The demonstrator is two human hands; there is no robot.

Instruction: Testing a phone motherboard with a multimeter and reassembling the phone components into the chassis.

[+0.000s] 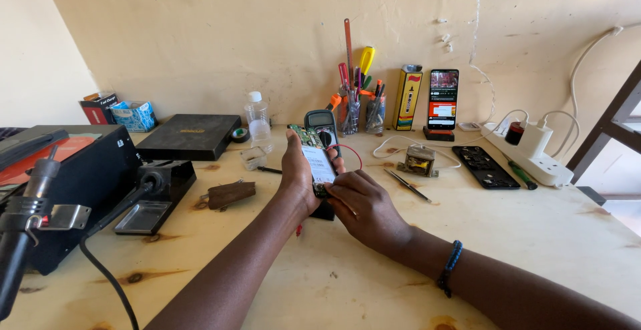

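My left hand (298,173) holds an opened phone (315,156) upright above the wooden table (334,283); its green circuit board and white battery face me. At the phone's lower end, the fingertips of my right hand (366,208) press on the battery edge. A beaded blue bracelet (451,265) sits on my right wrist. Behind the phone stands a multimeter (325,124) with a red lead curling beside it.
A black soldering station (87,183) and iron stand (155,193) sit at left, a hot-air handle (23,236) at the left edge. A tool cup (352,110), upright phone (443,100), black phone shell (485,166), transformer (418,160), tweezers (408,186), power strip (534,150) and bottle (257,120) line the back.
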